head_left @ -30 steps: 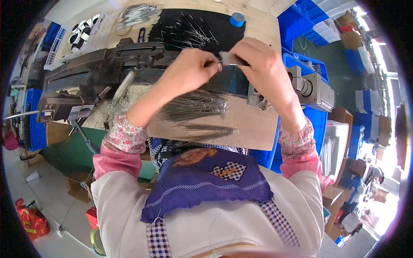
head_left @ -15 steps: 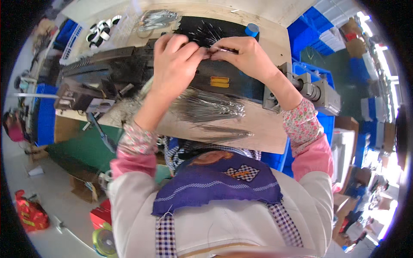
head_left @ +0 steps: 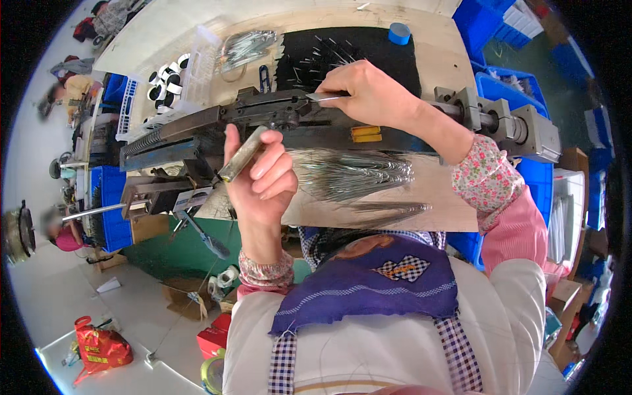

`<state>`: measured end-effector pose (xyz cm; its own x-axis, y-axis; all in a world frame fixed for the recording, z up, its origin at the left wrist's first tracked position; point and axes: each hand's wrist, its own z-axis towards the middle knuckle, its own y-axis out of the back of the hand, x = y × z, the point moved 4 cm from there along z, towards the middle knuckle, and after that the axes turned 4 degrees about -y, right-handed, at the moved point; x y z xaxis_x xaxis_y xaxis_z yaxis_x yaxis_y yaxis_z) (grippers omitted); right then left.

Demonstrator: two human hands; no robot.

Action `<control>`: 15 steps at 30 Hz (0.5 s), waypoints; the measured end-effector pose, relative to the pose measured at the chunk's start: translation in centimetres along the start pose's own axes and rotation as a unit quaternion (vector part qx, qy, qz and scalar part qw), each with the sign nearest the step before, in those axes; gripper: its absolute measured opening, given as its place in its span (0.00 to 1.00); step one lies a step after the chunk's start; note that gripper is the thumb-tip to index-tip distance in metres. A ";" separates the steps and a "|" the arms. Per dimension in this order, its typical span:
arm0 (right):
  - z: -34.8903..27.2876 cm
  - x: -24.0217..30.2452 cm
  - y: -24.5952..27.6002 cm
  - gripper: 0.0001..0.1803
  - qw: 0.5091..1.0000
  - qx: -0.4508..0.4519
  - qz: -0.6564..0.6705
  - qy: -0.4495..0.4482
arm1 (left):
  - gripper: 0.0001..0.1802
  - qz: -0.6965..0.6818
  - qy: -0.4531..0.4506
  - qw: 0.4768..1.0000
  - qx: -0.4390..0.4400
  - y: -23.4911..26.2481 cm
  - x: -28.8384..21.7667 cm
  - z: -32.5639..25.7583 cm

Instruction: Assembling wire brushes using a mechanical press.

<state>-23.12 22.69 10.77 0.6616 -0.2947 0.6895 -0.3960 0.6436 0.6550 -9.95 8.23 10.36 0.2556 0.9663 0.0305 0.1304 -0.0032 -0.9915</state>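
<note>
My left hand (head_left: 257, 194) is turned palm up in front of the dark metal machine (head_left: 197, 126). A short, dull, brassy-grey metal bar (head_left: 242, 157) lies tilted across its fingers, held near the thumb. Over the machine's far side, my right hand (head_left: 375, 92) pinches a thin, silvery, pointed strip (head_left: 324, 97); most of it is hidden in the fingers. Beyond this hand, several thin metal pins (head_left: 322, 52) lie scattered on a black cloth (head_left: 398, 66). Nearer me, a bundle of thin metal wires (head_left: 355, 176) rests on the wooden table.
A clear plastic basket (head_left: 197, 62) holds black-and-white rolls (head_left: 164, 84) at the left. A bag of metal pieces (head_left: 249, 47) lies beside it. Blue tape (head_left: 399, 33) sits on the cloth's far edge. A yellow block (head_left: 366, 134) rests on the machine; blue bins (head_left: 510, 92) stand at right.
My hands were together above the machine. The left has come away toward me and turned palm up, showing the bar. The right stays over the machine; the view has shifted.
</note>
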 end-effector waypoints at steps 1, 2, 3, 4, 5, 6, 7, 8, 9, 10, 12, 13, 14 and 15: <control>-0.1 -0.1 -0.3 0.11 1.000 0.000 0.001 0.008 | 0.27 -0.011 0.002 1.000 0.008 -0.9 0.2 -0.3; 0.0 -0.2 -0.4 0.11 1.000 -0.002 0.009 0.001 | 0.25 -0.022 0.004 1.000 0.015 -1.2 0.3 -0.4; 0.2 -0.1 -0.3 0.10 1.000 0.007 -0.003 -0.001 | 0.25 -0.028 -0.004 0.999 0.037 -0.8 0.2 -0.3; 0.3 0.0 -0.4 0.10 1.000 0.017 -0.015 -0.004 | 0.25 -0.031 -0.008 0.999 0.027 -0.3 0.5 -0.4; 0.2 -0.1 -0.4 0.10 1.000 0.003 -0.019 0.015 | 0.24 0.138 -0.046 0.989 0.022 0.3 0.9 -0.5; 0.3 0.5 -0.2 0.10 0.998 -0.010 -0.032 0.044 | 0.23 0.301 -0.090 0.949 0.016 0.9 1.4 -0.5; 0.7 1.1 -0.4 0.10 0.998 -0.009 -0.031 0.054 | 0.18 0.476 -0.169 0.861 -0.050 3.7 2.8 0.3; 0.7 1.4 -0.4 0.10 0.998 -0.010 -0.035 0.060 | 0.14 0.626 -0.230 0.735 -0.119 6.3 3.8 1.3; 0.3 1.0 0.0 0.08 0.999 -0.008 -0.036 0.028 | 0.11 0.712 -0.253 0.645 -0.118 6.3 3.4 1.3; -0.1 1.0 0.1 0.09 0.998 0.000 -0.044 0.051 | 0.09 0.787 -0.270 0.543 -0.111 5.9 2.8 1.4; -0.5 1.6 0.3 0.09 0.990 -0.027 -0.101 0.095 | 0.11 0.753 -0.241 0.599 -0.127 5.2 2.7 0.8; -1.5 3.1 0.2 0.12 0.978 -0.053 -0.169 0.110 | 0.14 0.719 -0.204 0.653 -0.124 4.9 2.7 0.4; -2.6 4.5 0.4 0.14 0.959 -0.085 -0.238 0.127 | 0.14 0.715 -0.222 0.650 -0.132 5.9 1.3 -0.7; -4.7 5.3 0.2 0.15 0.970 -0.057 -0.208 0.111 | 0.17 0.666 -0.242 0.676 -0.202 8.3 -1.0 -3.1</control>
<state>-16.70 24.58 13.04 0.8751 -0.3946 0.2803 -0.0004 0.5785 0.8157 -6.20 6.46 2.53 0.0738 0.0088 -0.9972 0.3689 -0.9293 0.0191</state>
